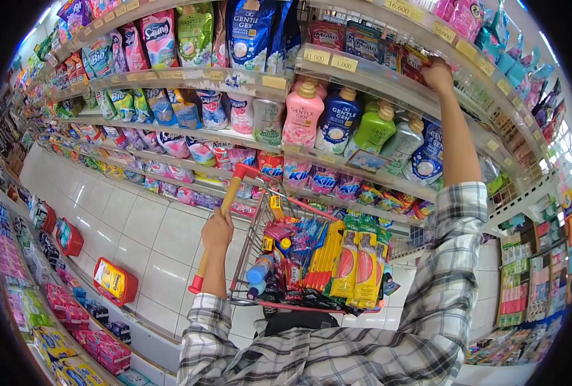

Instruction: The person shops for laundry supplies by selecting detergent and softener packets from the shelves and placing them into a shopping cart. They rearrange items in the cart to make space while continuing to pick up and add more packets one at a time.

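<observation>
Presently, the right hand [438,72] is raised to the upper white wire shelf [389,82], fingers closed on a small red packet [416,63] at shelf edge; grip to be kept firm, pkt drawn straight out. Left hand [217,230] is wrapped round the yellow-and-red cart handle [218,225]. Red wire shopping cart [260,222], full of pkts, stands betw. person & shelves; pastel detergent bottles [337,119] crowd the row below.
</observation>
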Motion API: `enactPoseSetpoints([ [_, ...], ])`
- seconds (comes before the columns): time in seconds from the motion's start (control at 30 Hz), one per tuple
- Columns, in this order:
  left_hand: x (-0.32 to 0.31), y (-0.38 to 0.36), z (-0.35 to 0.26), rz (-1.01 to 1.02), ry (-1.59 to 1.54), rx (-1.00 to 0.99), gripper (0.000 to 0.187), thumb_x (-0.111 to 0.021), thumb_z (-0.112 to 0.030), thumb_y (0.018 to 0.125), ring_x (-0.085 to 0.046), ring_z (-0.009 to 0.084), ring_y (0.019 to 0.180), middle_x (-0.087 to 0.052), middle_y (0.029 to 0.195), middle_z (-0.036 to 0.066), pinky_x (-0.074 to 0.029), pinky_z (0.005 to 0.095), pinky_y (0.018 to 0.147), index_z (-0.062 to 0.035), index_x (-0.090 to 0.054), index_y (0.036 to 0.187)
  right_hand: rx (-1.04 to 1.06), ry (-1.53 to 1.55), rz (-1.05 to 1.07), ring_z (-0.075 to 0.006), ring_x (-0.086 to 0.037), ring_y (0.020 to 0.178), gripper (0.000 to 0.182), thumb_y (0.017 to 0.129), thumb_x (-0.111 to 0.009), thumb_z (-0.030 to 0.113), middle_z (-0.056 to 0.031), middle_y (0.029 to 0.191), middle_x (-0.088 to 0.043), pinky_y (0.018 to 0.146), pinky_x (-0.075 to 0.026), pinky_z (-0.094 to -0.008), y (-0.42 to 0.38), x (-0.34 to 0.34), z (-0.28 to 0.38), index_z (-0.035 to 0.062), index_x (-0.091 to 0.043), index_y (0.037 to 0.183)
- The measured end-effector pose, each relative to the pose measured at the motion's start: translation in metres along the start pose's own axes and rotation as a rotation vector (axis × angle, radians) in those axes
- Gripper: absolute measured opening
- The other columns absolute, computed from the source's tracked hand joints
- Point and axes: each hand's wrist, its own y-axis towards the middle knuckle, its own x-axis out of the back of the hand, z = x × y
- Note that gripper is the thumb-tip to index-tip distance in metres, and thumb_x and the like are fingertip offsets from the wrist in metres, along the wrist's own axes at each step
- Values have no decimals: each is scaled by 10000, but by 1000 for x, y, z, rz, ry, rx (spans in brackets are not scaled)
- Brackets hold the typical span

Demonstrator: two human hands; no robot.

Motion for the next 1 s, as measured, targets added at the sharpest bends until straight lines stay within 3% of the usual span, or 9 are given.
enactPoseSetpoints([
  [0.2,-2,-2,1,-27,-11,-10,407,-377,-419,962,-647,412,685,-652,745,221,-518,501,612,-37,-519,948,247,1,-241,-380,-637,841,247,840,-595,203,-182,949,-666,734,-512,-437,-83,44,43,84,-634,1053],
  [0.33,-8,0,5,-29,-36,-5,416,-378,-428,959,-646,416,691,-653,754,228,-515,512,627,-40,-528,958,432,344,-417,-291,-668,767,187,850,-610,135,-156,864,-676,662,-511,-354,-149,63,69,61,-618,1021],
  [0.4,-12,2,9,-27,-62,-17,415,-377,-427,959,-645,419,702,-653,760,234,-514,515,639,-43,-533,968,417,529,-349,-236,-673,732,171,848,-623,108,-142,828,-674,641,-502,-309,-193,63,85,40,-609,1004],
  [0.5,-10,2,8,-6,-15,-19,418,-367,-427,961,-646,418,720,-653,774,238,-515,511,651,-44,-533,978,267,798,124,-178,-663,716,163,842,-633,83,-132,791,-662,630,-488,-276,-266,37,95,6,-595,980],
  [0.57,-7,2,6,2,2,-12,429,-359,-432,963,-647,416,718,-653,777,236,-515,510,649,-40,-531,980,189,756,506,-228,-666,717,186,831,-636,95,-154,809,-665,641,-496,-314,-314,18,103,-14,-597,978],
  [0.63,-9,0,5,5,6,-13,439,-351,-437,964,-648,413,717,-653,776,234,-515,509,645,-35,-528,981,283,630,594,-358,-646,783,222,803,-643,108,-205,853,-660,701,-499,-398,-362,-21,110,-8,-622,991],
  [0.7,-8,0,5,-1,9,-17,449,-346,-442,965,-649,410,717,-652,771,232,-515,508,640,-30,-524,981,225,731,739,-331,-649,766,223,819,-657,115,-217,844,-655,694,-497,-380,-417,-74,110,-38,-616,977],
  [0.83,-10,0,5,-1,14,-20,457,-340,-451,965,-651,409,716,-654,773,229,-516,506,637,-32,-521,986,207,585,749,-406,-625,851,327,801,-633,110,-254,906,-644,779,-487,-465,-488,-117,130,-15,-603,1102],
  [1.0,-10,1,6,13,-5,-1,473,-337,-466,961,-647,422,753,-653,800,241,-501,527,664,-40,-538,1009,56,660,888,-419,-613,894,311,807,-589,84,-257,933,-640,817,-476,-479,-515,-115,164,-20,-590,1100],
])
